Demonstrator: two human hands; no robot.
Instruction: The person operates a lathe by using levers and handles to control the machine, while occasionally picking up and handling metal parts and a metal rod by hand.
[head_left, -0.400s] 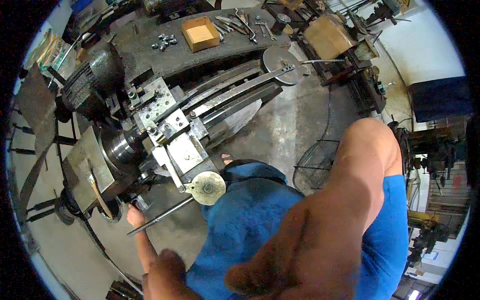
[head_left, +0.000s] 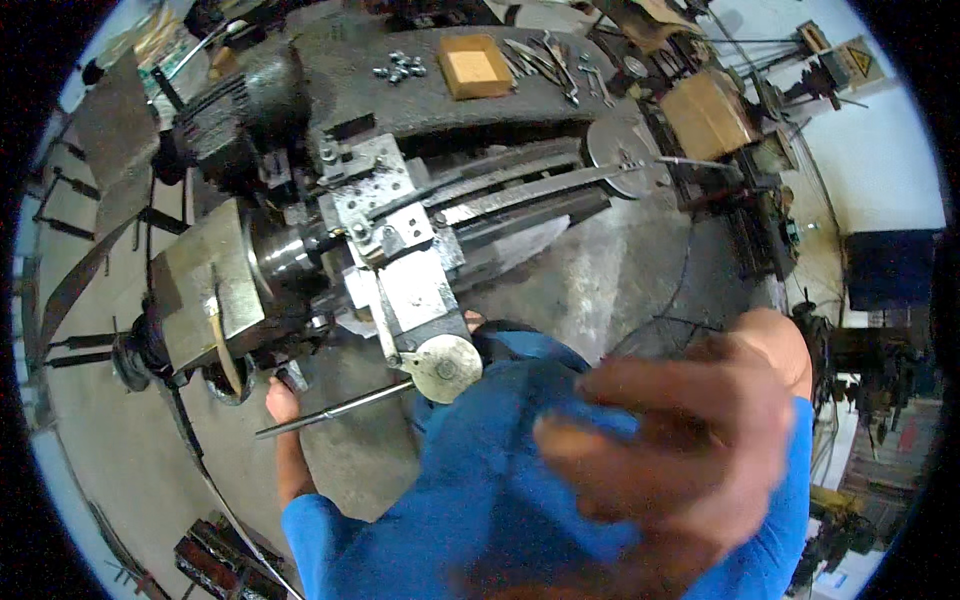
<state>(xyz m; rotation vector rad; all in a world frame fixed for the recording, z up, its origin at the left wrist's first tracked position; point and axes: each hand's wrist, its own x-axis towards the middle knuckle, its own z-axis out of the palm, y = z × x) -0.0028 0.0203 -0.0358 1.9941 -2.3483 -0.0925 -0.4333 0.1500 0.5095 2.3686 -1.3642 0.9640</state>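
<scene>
My left hand [head_left: 283, 400] reaches to the lower front of a metal lathe, its fingers closed by a small grey metal part [head_left: 292, 376]. What lies inside the grip is hidden. Blurred and close to the camera, my right hand [head_left: 670, 440] hangs over my blue clothing with fingers curved and apart; nothing shows in it. Between the hands lie the round dial plate [head_left: 447, 368] of the cross slide and its long steel handle [head_left: 340, 410]. Beyond them are the drilled tool block [head_left: 380, 185] and the shiny chuck [head_left: 285, 262].
A wooden-handled brush [head_left: 220, 340] lies on the headstock [head_left: 190, 270]. On the dark bench behind are an open box [head_left: 474, 68], several small metal parts [head_left: 400, 67] and wrenches [head_left: 565, 70]. A handwheel [head_left: 620, 160] stands at the lathe's far right end, near a cardboard box [head_left: 708, 115].
My right hand has drawn back from very near the camera, toward the right. The view has shifted, so the lathe sits further right. My left hand stays by the same metal part.
</scene>
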